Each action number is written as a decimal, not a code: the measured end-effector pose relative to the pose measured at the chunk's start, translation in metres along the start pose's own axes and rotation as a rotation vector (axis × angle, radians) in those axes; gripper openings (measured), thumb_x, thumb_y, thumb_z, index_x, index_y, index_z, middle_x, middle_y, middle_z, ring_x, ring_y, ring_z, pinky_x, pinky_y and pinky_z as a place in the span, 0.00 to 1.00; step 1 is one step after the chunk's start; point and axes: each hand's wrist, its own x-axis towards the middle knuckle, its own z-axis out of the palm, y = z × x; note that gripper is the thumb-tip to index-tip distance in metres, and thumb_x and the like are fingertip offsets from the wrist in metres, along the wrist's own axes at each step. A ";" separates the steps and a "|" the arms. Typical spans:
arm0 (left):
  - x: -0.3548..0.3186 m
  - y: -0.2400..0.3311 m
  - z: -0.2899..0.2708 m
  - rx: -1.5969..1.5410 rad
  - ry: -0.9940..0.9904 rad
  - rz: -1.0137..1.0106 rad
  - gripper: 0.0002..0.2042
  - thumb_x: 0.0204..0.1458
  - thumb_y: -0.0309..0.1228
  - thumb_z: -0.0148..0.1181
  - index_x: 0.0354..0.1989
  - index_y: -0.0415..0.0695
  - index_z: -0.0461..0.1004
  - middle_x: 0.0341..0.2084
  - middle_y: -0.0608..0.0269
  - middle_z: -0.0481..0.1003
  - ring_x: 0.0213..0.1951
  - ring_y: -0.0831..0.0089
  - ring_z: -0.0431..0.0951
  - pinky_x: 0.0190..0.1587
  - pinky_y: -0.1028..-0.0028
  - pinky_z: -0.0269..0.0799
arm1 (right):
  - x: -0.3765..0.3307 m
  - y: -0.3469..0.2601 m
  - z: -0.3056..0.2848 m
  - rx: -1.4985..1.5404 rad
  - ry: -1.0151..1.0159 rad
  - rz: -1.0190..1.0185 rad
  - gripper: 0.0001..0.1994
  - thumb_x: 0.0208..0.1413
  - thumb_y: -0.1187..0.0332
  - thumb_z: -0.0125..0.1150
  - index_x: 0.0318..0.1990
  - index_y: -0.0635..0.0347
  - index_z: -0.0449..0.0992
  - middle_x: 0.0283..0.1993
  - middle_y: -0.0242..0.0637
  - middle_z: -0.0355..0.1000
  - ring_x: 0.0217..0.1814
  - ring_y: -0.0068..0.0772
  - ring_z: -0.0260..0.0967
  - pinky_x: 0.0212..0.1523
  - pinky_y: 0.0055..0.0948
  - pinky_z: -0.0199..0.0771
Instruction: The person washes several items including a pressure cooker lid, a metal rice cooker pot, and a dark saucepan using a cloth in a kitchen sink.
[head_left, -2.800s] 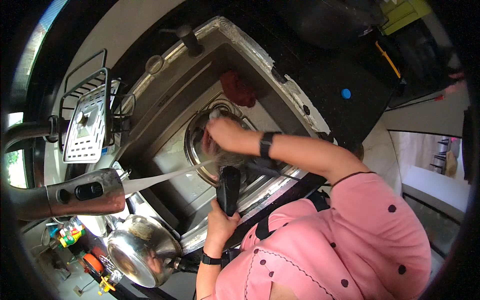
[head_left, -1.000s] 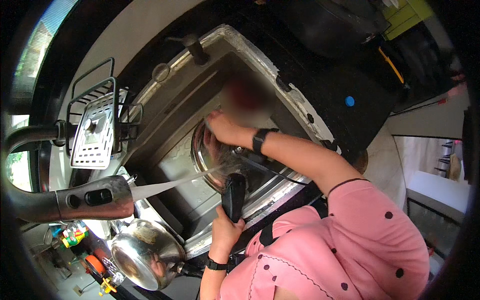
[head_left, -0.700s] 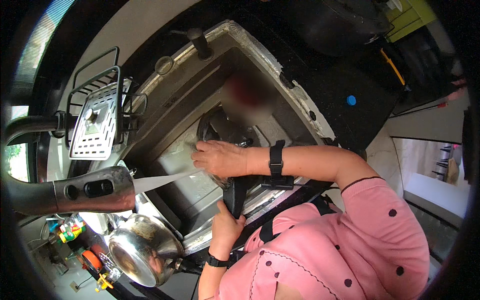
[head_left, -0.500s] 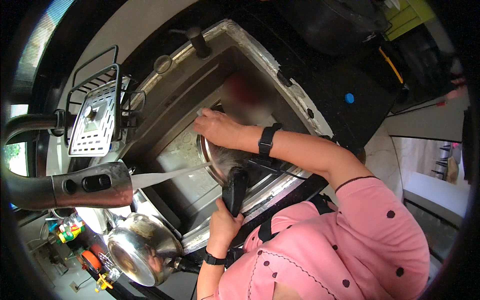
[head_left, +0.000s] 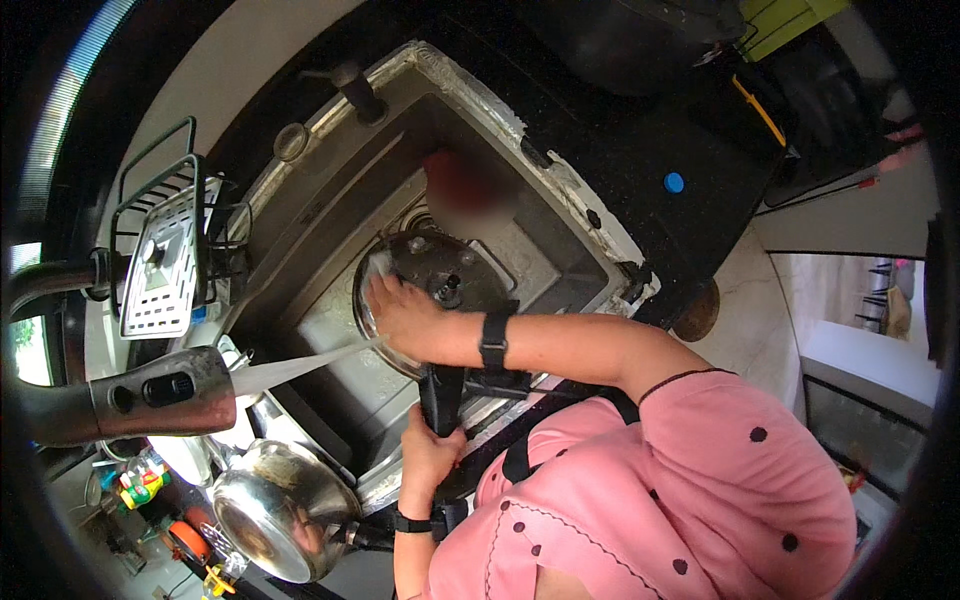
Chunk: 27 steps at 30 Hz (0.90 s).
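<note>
A round metal pressure cooker lid (head_left: 475,268) with a black handle (head_left: 440,398) is tilted over the sink (head_left: 335,395). Its valve stem and small knob face up. My left hand (head_left: 428,458) is closed round the handle at the near end. On the lid's left part lies my right hand (head_left: 400,315), fingers pressed down. A small pale pad (head_left: 380,263) shows at its fingertips; most of it is hidden. From the faucet (head_left: 165,392), a stream of water (head_left: 300,370) runs to the lid beside my right hand.
A wire rack (head_left: 165,260) stands left of the sink. At the lower left, a shiny pan (head_left: 280,510) rests by the sink's edge. A reddish blurred thing (head_left: 465,185) lies inside the sink. On the dark counter are a blue cap (head_left: 673,183) and a large black pot (head_left: 640,45).
The lid has turned so more of its fitted face shows. My right hand has moved from the far rim nearer across the lid. My left hand keeps its grip on the handle.
</note>
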 end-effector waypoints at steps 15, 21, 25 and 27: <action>-0.014 -0.023 -0.014 -0.621 -0.143 -0.047 0.20 0.42 0.15 0.54 0.45 0.34 0.56 0.20 0.58 0.69 0.14 0.74 0.69 0.16 0.74 0.67 | 0.002 0.093 -0.008 0.703 -0.280 -0.051 0.22 0.60 0.54 0.41 0.37 0.65 0.77 0.41 0.50 0.73 0.44 0.58 0.69 0.48 0.46 0.66; -0.025 -0.009 -0.017 -0.777 -0.127 -0.127 0.20 0.42 0.16 0.55 0.44 0.34 0.56 0.14 0.60 0.67 0.13 0.73 0.68 0.15 0.74 0.67 | -0.006 0.084 -0.017 0.354 -0.138 -0.208 0.16 0.56 0.64 0.45 0.41 0.65 0.76 0.45 0.42 0.73 0.52 0.46 0.64 0.55 0.39 0.62; -0.020 -0.008 -0.013 -0.766 -0.071 -0.127 0.18 0.41 0.17 0.54 0.42 0.35 0.57 0.16 0.58 0.67 0.13 0.72 0.68 0.15 0.72 0.67 | -0.057 0.053 -0.040 0.470 -0.091 -0.202 0.18 0.43 0.71 0.53 0.45 0.64 0.72 0.51 0.40 0.67 0.52 0.42 0.62 0.49 0.38 0.65; -0.022 -0.006 -0.012 -0.700 -0.052 -0.109 0.18 0.41 0.17 0.54 0.42 0.35 0.57 0.16 0.58 0.67 0.13 0.72 0.68 0.15 0.72 0.67 | -0.062 0.053 -0.030 0.432 -0.012 -0.195 0.19 0.42 0.72 0.54 0.46 0.62 0.71 0.52 0.39 0.66 0.52 0.45 0.61 0.50 0.40 0.65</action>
